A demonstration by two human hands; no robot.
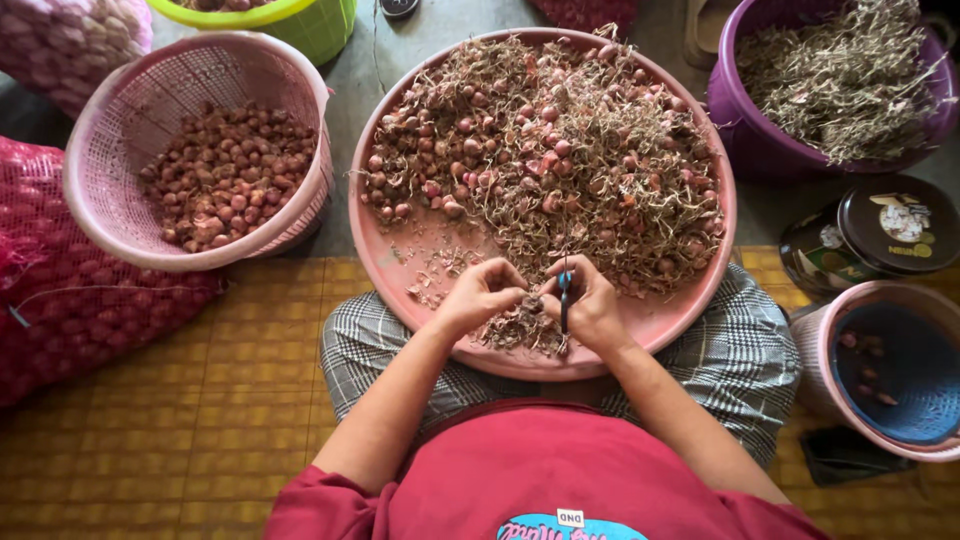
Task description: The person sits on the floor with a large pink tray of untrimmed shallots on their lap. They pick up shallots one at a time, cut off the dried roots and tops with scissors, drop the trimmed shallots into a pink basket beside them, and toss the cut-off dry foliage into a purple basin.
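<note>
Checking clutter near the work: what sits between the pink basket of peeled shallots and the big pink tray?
Head view: only a narrow strip of bare grey floor separates the pink basket from the pink tray; nothing lies in it.

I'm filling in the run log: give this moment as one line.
left hand: pinching a shallot | right hand: holding small blue-handled knife | under hands: round pink plastic tray of untrimmed shallots | left: pink mesh basket
</note>
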